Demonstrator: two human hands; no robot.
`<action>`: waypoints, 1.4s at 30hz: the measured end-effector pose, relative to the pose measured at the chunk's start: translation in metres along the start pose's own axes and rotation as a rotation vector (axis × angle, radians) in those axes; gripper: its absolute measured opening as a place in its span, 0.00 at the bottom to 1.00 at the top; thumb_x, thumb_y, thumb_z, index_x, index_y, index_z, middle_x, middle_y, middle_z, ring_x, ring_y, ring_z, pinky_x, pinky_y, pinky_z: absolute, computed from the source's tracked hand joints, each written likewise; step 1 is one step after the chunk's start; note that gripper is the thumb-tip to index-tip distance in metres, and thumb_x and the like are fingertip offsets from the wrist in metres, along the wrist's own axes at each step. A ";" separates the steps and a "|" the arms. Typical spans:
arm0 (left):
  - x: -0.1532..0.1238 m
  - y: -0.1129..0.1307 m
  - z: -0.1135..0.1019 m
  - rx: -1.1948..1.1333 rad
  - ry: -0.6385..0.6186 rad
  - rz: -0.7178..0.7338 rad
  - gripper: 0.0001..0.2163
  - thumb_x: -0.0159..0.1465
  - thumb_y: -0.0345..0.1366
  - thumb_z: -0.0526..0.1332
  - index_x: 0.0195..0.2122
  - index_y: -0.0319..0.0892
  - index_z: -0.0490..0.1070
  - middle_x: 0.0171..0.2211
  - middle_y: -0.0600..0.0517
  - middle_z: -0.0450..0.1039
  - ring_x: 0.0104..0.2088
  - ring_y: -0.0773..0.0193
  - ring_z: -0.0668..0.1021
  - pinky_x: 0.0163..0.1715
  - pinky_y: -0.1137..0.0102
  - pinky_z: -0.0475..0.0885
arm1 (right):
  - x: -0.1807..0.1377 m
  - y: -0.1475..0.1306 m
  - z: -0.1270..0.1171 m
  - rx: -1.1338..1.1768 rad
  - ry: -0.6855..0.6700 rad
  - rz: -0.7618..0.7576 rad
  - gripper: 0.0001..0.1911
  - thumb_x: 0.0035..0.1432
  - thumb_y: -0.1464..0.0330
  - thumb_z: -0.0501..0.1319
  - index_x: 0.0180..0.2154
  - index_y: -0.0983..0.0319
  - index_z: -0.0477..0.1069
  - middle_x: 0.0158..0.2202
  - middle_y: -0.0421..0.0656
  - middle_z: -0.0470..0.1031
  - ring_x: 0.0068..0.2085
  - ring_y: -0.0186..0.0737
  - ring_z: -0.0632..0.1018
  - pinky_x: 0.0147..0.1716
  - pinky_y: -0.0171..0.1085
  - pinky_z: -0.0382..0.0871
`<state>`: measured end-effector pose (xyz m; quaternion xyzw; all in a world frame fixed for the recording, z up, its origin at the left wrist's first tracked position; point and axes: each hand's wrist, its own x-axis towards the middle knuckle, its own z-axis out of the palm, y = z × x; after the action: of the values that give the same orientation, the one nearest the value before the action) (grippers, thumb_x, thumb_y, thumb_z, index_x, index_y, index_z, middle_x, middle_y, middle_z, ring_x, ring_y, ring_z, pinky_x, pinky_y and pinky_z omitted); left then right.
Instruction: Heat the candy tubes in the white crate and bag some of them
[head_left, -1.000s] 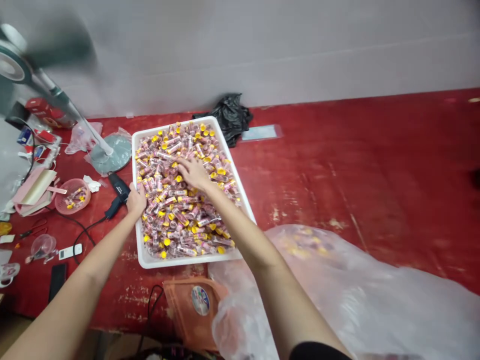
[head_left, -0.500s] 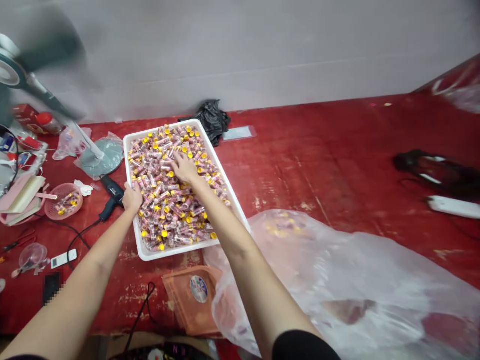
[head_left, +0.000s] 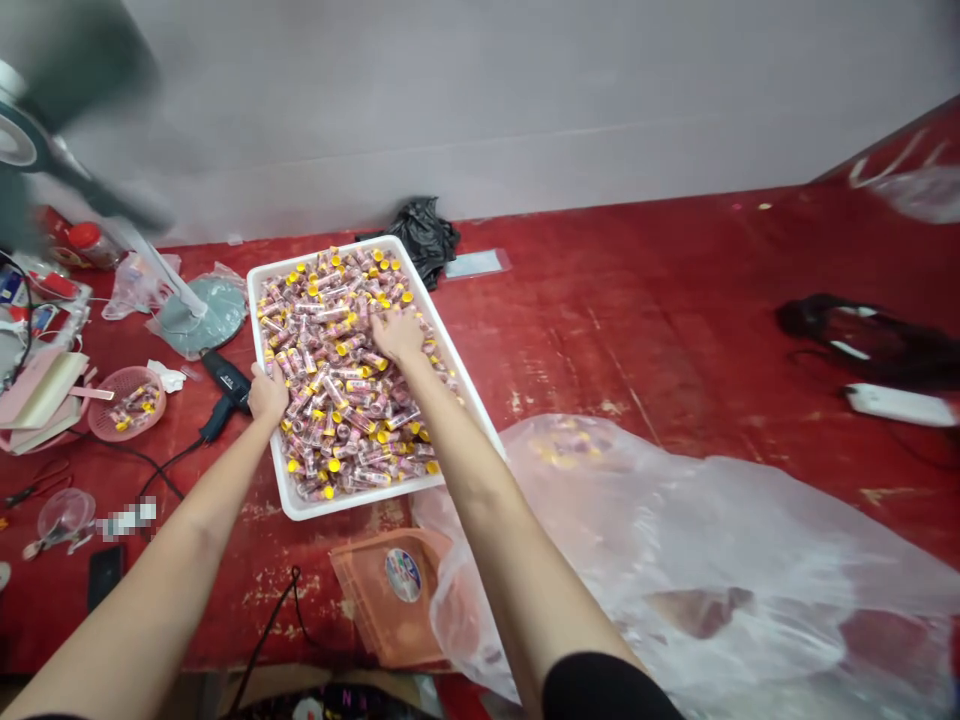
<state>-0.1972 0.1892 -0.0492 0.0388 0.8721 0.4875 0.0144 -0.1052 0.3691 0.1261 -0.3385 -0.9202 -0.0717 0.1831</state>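
Note:
A white tray [head_left: 294, 506] on the red table [head_left: 645, 320] is heaped with several small pink tubes with yellow caps [head_left: 337, 380]. My left hand [head_left: 267, 392] is curled over the tray's left rim, its fingers closed on the edge. My right hand [head_left: 399, 336] lies palm down on the tubes near the tray's right side, fingers spread into the pile. Both bare forearms reach in from the bottom of the view.
A large clear plastic bag [head_left: 675, 560] lies at the front right. An orange lid [head_left: 390, 590] sits in front of the tray. To the left are a black heat gun [head_left: 223, 388], a pink basket [head_left: 124, 402], a fan base [head_left: 201, 312]. A black bag [head_left: 424, 235] lies behind the tray.
My right hand has slid to the right across the tubes, towards the tray's right side. My left hand has stayed on the left rim. The view has shifted slightly.

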 end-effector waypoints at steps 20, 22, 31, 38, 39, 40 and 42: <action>0.001 0.004 0.000 0.013 -0.005 0.022 0.24 0.74 0.52 0.43 0.56 0.37 0.60 0.46 0.37 0.74 0.47 0.42 0.78 0.46 0.53 0.71 | -0.092 0.018 0.001 0.086 0.183 0.140 0.27 0.70 0.53 0.49 0.59 0.56 0.73 0.62 0.54 0.60 0.60 0.58 0.62 0.60 0.50 0.56; 0.002 0.004 0.000 0.013 -0.009 0.021 0.24 0.74 0.53 0.43 0.55 0.37 0.60 0.46 0.37 0.74 0.47 0.43 0.78 0.46 0.54 0.71 | -0.089 0.003 -0.020 0.138 0.104 -0.006 0.28 0.71 0.56 0.47 0.64 0.60 0.68 0.62 0.54 0.61 0.62 0.57 0.62 0.62 0.50 0.55; 0.001 0.008 0.000 -0.017 -0.027 0.013 0.25 0.74 0.53 0.42 0.57 0.36 0.60 0.46 0.38 0.74 0.47 0.43 0.77 0.47 0.54 0.71 | -0.172 0.105 -0.011 -0.070 -0.161 0.374 0.41 0.67 0.45 0.46 0.71 0.64 0.56 0.63 0.62 0.61 0.61 0.66 0.64 0.59 0.52 0.56; 0.003 0.007 0.001 -0.021 -0.008 0.026 0.25 0.74 0.53 0.43 0.58 0.36 0.60 0.47 0.39 0.74 0.47 0.43 0.77 0.46 0.54 0.71 | -0.153 0.031 0.032 0.033 0.257 0.348 0.28 0.68 0.57 0.51 0.65 0.59 0.66 0.59 0.55 0.62 0.57 0.57 0.64 0.57 0.51 0.56; 0.004 0.006 0.003 -0.017 -0.004 0.034 0.25 0.74 0.53 0.43 0.57 0.36 0.60 0.46 0.39 0.74 0.46 0.43 0.78 0.45 0.54 0.71 | -0.142 0.017 0.026 0.086 0.242 0.347 0.29 0.68 0.61 0.52 0.68 0.60 0.61 0.61 0.55 0.60 0.58 0.56 0.64 0.58 0.49 0.56; 0.005 0.005 0.004 -0.014 0.000 0.040 0.25 0.74 0.53 0.43 0.57 0.36 0.60 0.46 0.39 0.74 0.46 0.43 0.78 0.45 0.54 0.71 | -0.132 0.005 0.018 0.138 0.213 0.362 0.31 0.67 0.65 0.52 0.70 0.60 0.58 0.63 0.55 0.57 0.60 0.55 0.63 0.59 0.47 0.56; 0.006 0.005 0.006 -0.013 0.011 0.042 0.24 0.74 0.53 0.43 0.56 0.37 0.61 0.45 0.40 0.74 0.46 0.43 0.78 0.44 0.54 0.71 | -0.118 -0.010 -0.001 0.236 0.144 0.299 0.31 0.67 0.70 0.51 0.70 0.64 0.57 0.65 0.58 0.52 0.62 0.53 0.62 0.62 0.43 0.54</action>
<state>-0.2025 0.1976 -0.0482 0.0542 0.8679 0.4937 -0.0003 -0.0280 0.2911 0.0810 -0.4417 -0.8461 0.0408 0.2956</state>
